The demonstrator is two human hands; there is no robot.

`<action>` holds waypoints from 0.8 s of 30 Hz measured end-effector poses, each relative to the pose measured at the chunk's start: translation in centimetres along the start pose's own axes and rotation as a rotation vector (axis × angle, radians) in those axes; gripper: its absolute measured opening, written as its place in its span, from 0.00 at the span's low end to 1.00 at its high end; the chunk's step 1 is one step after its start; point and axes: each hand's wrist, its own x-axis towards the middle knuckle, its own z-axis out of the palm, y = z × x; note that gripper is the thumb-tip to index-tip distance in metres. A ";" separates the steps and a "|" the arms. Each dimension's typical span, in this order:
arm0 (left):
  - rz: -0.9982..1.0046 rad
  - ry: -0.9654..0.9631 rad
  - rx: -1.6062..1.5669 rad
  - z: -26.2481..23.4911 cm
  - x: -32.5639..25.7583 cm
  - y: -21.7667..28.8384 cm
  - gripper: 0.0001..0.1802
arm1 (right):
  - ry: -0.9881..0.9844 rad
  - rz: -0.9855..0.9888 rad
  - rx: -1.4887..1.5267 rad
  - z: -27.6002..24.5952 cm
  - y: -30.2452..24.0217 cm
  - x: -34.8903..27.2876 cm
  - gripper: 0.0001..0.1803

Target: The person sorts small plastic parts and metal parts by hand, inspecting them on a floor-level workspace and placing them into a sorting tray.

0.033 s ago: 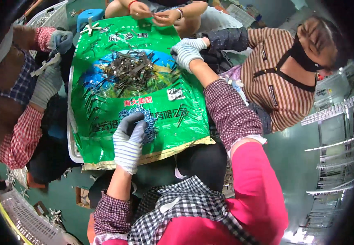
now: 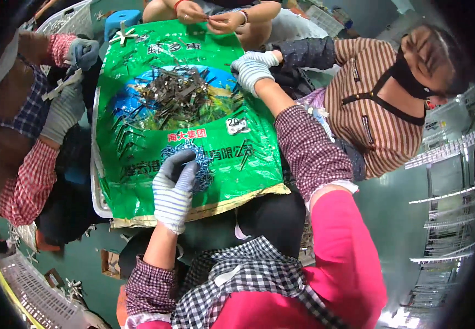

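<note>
My left hand (image 2: pixel 172 192), in a white glove with thin stripes and grey fingers, bends over a heap of small blue pieces (image 2: pixel 203 170), too fine to name. Its thumb and forefinger come close together there; whatever is between them is hidden. Farther off, my right hand (image 2: pixel 252 72) is closed at the right edge of a green printed sack (image 2: pixel 248 189). A co-worker's gloved hand (image 2: pixel 268 57) is right beside it. What my right fingers hold cannot be made out. Dark, narrow strips (image 2: pixel 178 97) lie piled in the sack's middle, with loose ones around.
Under the sack shows a white tub rim (image 2: pixel 101 203). On the left, a co-worker's gloved hands hold a white branched piece (image 2: pixel 62 86); another such piece (image 2: pixel 123 35) lies at the sack's far left corner. Bare hands (image 2: pixel 210 21) work at the far edge. A blue stool (image 2: pixel 122 21) stands behind.
</note>
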 end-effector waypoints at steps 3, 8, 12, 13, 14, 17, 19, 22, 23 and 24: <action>-0.022 0.007 -0.013 -0.2 -0.3 0.5 0.13 | -0.179 -0.036 -0.108 0.7 0.6 1.2 0.11; -0.029 0.005 -0.027 -0.8 -0.1 0.8 0.12 | -0.078 -0.062 -0.109 1.7 0.9 1.2 0.07; -0.064 0.010 -0.011 -0.6 -0.2 0.9 0.12 | 0.013 -0.062 -0.043 1.9 1.0 0.1 0.06; -0.058 0.018 -0.009 -0.5 -0.2 0.9 0.13 | -0.043 -0.065 -0.024 1.3 1.0 -0.3 0.05; -0.061 0.017 -0.011 -0.6 -0.3 0.7 0.13 | -0.047 -0.064 -0.026 0.9 0.8 -1.0 0.05; -0.008 -0.015 -0.014 -0.8 -0.4 0.3 0.13 | 0.240 -0.134 0.347 -0.4 0.2 -2.6 0.09; -0.032 -0.009 -0.023 -0.7 -0.5 0.6 0.13 | 0.171 -0.019 0.399 -1.4 -0.2 -4.8 0.09; -0.043 -0.014 -0.024 -0.2 -0.3 1.0 0.12 | 0.048 0.028 0.299 -0.8 0.8 -5.5 0.10; -0.039 -0.016 -0.008 -0.2 -0.4 0.8 0.12 | 0.014 0.031 0.298 -0.7 0.8 -5.8 0.11; -0.034 -0.016 0.009 -0.2 -0.5 0.7 0.12 | 0.001 0.047 0.296 -0.6 0.7 -6.1 0.10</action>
